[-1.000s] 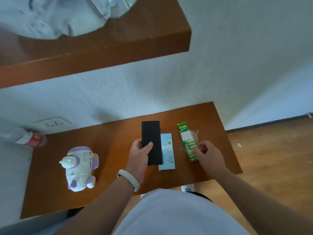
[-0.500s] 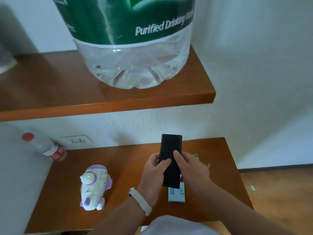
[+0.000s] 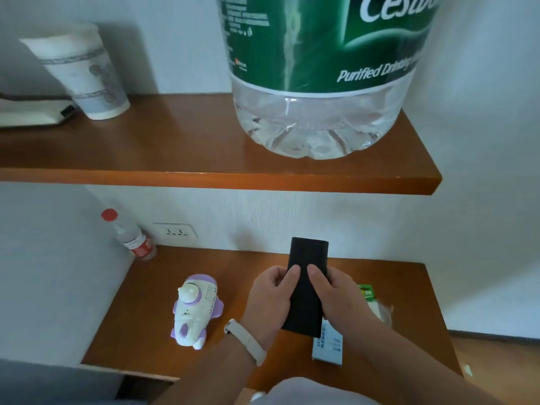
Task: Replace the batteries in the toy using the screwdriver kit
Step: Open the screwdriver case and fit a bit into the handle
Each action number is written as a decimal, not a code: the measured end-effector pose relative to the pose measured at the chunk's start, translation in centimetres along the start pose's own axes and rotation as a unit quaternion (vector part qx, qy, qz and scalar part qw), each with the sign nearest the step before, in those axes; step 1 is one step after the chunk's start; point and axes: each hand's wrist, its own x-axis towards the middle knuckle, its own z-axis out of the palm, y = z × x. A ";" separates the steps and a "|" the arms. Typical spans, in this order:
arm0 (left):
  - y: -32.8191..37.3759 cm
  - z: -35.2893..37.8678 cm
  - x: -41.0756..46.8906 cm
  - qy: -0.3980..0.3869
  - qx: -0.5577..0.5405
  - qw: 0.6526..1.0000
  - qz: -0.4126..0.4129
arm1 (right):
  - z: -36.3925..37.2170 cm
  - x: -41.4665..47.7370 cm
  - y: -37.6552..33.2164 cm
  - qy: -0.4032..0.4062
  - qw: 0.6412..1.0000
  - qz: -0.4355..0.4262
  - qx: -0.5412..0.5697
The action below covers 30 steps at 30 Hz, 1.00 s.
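A flat black case (image 3: 307, 258), the screwdriver kit, is lifted above the lower wooden shelf (image 3: 152, 331). My left hand (image 3: 270, 299) grips its left side and my right hand (image 3: 340, 302) its right side, both thumbs pressing on its top face. A white and purple toy (image 3: 193, 309) stands on the shelf to the left of my hands. A green pack of batteries (image 3: 371, 299) lies to the right, partly hidden by my right hand. A pale blue box (image 3: 328, 346) lies under the case.
A small bottle with a red cap (image 3: 131, 238) leans in the left corner beside a wall socket (image 3: 175, 231). An upper shelf (image 3: 204, 176) overhangs, holding a large water jug (image 3: 318, 83), a paper cup (image 3: 84, 74) and a flat white item (image 3: 26, 112).
My right hand left the battery pack and joined the left on the black case, which rose off the shelf. The view tilted upward, showing the upper shelf.
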 end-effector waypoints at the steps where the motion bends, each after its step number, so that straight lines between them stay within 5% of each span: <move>1: -0.3 -0.1 -0.1 0.000 0.000 1.000 -0.004 | 0.0 0.0 0.0 -0.017 1.000 -0.001 -0.007; 24: -0.4 -1.9 0.3 -0.056 -0.169 0.983 -0.050 | -2.5 0.1 -1.5 -0.179 0.978 0.001 -0.103; 30: 0.5 -3.4 1.4 -0.064 -0.149 0.987 -0.003 | -2.7 0.1 -1.4 -0.196 0.972 -0.005 -0.131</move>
